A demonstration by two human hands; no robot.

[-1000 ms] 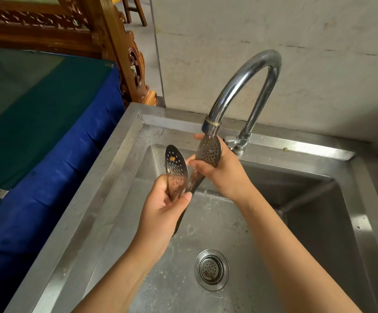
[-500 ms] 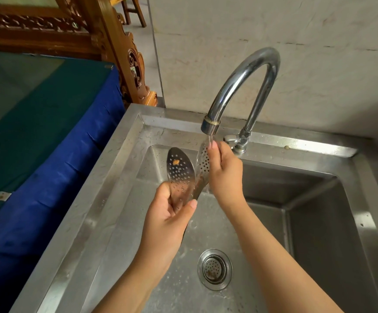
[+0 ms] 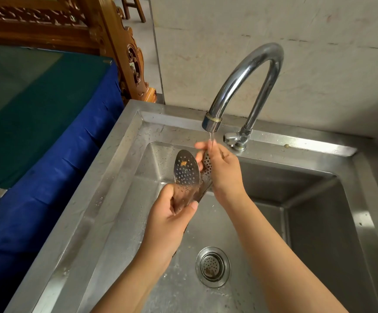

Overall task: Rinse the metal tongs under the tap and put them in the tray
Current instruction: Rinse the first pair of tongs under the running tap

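Steel sink (image 3: 106, 177), pale stone wall (image 3: 319, 64)

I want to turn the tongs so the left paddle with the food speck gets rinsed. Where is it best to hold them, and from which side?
Probably the narrow arms below the paddles, where the left hand already wraps the tongs from underneath. The perforated paddles fan upward toward the tap, so a low grip leaves both faces, and the speck, open to the water. The right hand only rubs the right paddle.
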